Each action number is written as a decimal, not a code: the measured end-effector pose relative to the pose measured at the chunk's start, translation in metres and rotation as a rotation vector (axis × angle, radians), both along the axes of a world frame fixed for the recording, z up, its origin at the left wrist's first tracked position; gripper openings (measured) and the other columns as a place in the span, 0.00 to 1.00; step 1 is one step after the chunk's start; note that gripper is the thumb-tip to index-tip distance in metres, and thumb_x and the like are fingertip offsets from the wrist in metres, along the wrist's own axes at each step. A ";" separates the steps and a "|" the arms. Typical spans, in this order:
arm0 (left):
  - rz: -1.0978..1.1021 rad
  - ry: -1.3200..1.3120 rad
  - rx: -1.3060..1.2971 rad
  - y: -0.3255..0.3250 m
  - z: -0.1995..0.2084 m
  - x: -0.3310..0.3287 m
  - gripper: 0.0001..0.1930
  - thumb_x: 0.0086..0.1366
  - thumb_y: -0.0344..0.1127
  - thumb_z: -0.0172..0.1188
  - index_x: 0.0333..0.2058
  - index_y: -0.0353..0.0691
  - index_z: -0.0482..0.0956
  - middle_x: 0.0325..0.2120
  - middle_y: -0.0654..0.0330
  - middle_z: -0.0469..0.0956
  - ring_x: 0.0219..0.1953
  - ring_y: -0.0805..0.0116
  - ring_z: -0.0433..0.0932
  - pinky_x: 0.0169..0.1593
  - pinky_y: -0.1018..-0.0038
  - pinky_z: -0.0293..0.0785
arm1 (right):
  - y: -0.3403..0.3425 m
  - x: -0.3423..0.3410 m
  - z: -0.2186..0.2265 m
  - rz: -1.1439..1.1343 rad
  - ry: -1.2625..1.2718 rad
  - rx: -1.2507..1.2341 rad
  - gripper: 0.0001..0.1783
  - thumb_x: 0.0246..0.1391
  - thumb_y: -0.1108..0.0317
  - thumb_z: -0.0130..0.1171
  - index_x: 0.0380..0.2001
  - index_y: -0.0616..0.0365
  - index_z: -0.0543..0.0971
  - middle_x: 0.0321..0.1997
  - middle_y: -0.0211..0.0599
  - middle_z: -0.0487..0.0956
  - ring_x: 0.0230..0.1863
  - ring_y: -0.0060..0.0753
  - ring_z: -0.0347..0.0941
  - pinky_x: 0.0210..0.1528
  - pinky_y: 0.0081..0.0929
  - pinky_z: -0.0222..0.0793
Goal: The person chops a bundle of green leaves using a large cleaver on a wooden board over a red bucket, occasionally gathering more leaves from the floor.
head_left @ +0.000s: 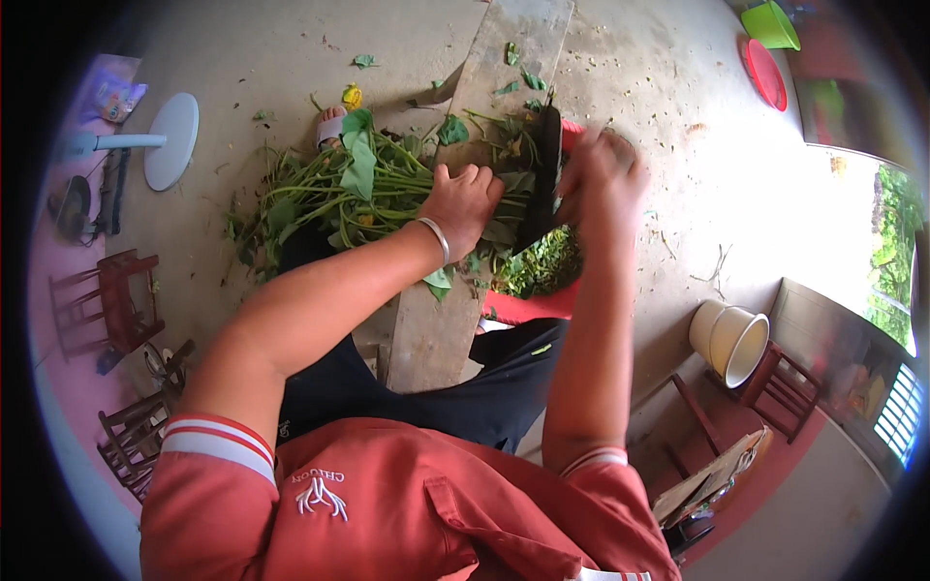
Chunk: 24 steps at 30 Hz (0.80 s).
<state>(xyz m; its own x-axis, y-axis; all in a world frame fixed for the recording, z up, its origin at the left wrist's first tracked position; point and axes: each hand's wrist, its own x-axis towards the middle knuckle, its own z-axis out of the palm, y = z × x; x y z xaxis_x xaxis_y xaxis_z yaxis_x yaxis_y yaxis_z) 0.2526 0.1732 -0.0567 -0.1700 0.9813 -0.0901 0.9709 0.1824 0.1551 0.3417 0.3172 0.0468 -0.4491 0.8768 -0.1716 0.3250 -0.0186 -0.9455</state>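
Observation:
A long bundle of leafy green stems (320, 184) lies across a wooden plank (426, 339). My left hand (463, 208), with a pale bangle at its wrist, is closed on the bundle and presses it onto the plank. Right beside its fingers stands the dark blade of a large knife (544, 184), at the cut end of the stems. My right hand (603, 184), smeared by motion, is wrapped round the knife's handle, which is mostly hidden. Below the blade, a red basin (528, 308) holds chopped greens (542, 269); my right arm and the knife hide part of it.
Loose leaves (533, 79) are scattered on the plank's far end and the floor. A round pale-blue base (174, 140) stands at the left, above small wooden chairs (121, 300). To the right are a cream bucket (728, 339), a red basin (765, 76) and a green bucket (770, 24).

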 end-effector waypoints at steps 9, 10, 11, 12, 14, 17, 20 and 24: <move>0.010 0.041 -0.059 0.018 -0.001 0.005 0.25 0.48 0.36 0.68 0.46 0.42 0.74 0.42 0.59 0.73 0.48 0.60 0.71 0.44 0.54 0.65 | 0.059 -0.036 0.011 -0.027 0.161 -0.121 0.08 0.59 0.67 0.59 0.34 0.62 0.79 0.20 0.31 0.73 0.18 0.25 0.68 0.21 0.24 0.65; 0.023 -0.009 -0.116 0.019 -0.003 0.006 0.25 0.48 0.36 0.68 0.47 0.43 0.74 0.42 0.59 0.73 0.49 0.61 0.72 0.46 0.54 0.65 | 0.035 -0.021 0.009 -0.047 0.104 -0.083 0.10 0.59 0.64 0.58 0.29 0.59 0.79 0.16 0.29 0.72 0.14 0.24 0.66 0.19 0.24 0.64; 0.037 -0.007 -0.098 0.019 -0.004 0.006 0.24 0.49 0.35 0.66 0.47 0.43 0.74 0.42 0.60 0.73 0.50 0.62 0.72 0.48 0.55 0.64 | 0.005 -0.009 0.003 -0.048 0.057 0.060 0.10 0.59 0.65 0.57 0.28 0.59 0.79 0.15 0.30 0.73 0.12 0.22 0.66 0.16 0.23 0.62; 0.050 0.015 -0.075 0.018 -0.006 0.006 0.22 0.50 0.34 0.65 0.46 0.44 0.74 0.42 0.60 0.73 0.50 0.63 0.72 0.49 0.54 0.64 | -0.018 0.001 -0.003 -0.060 0.061 0.125 0.10 0.59 0.65 0.55 0.27 0.59 0.79 0.15 0.31 0.74 0.11 0.20 0.65 0.14 0.22 0.60; 0.047 0.012 -0.019 0.015 -0.007 0.006 0.19 0.52 0.32 0.62 0.45 0.43 0.74 0.41 0.59 0.73 0.49 0.62 0.72 0.47 0.54 0.64 | -0.031 0.013 -0.007 0.020 0.219 0.175 0.10 0.59 0.67 0.54 0.28 0.60 0.79 0.15 0.31 0.74 0.13 0.20 0.67 0.15 0.20 0.58; -0.004 -0.032 0.027 0.009 -0.004 0.004 0.20 0.50 0.33 0.63 0.44 0.42 0.75 0.40 0.59 0.72 0.47 0.61 0.72 0.45 0.54 0.63 | 0.009 -0.002 0.000 0.051 0.061 0.062 0.09 0.60 0.66 0.57 0.31 0.60 0.80 0.16 0.33 0.74 0.12 0.23 0.67 0.15 0.22 0.61; 0.012 -0.060 -0.059 0.012 -0.002 0.005 0.21 0.50 0.33 0.64 0.45 0.41 0.75 0.41 0.57 0.73 0.48 0.58 0.72 0.45 0.53 0.64 | 0.076 -0.039 0.017 -0.016 0.206 -0.196 0.09 0.58 0.69 0.60 0.37 0.65 0.79 0.23 0.33 0.74 0.18 0.27 0.69 0.21 0.27 0.67; 0.063 -0.053 -0.162 0.026 -0.005 0.010 0.22 0.50 0.33 0.65 0.46 0.40 0.75 0.42 0.56 0.73 0.49 0.57 0.72 0.47 0.52 0.64 | 0.082 -0.059 0.025 -0.031 0.071 -0.234 0.08 0.58 0.70 0.60 0.38 0.63 0.78 0.23 0.31 0.73 0.19 0.25 0.68 0.21 0.24 0.66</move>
<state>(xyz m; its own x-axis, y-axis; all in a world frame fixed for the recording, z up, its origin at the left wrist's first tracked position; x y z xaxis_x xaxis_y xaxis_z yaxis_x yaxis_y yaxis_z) 0.2628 0.1992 -0.0614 -0.2216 0.9407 -0.2567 0.9479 0.2696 0.1695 0.2831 0.3997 0.0719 -0.4408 0.8304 -0.3408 0.2536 -0.2490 -0.9347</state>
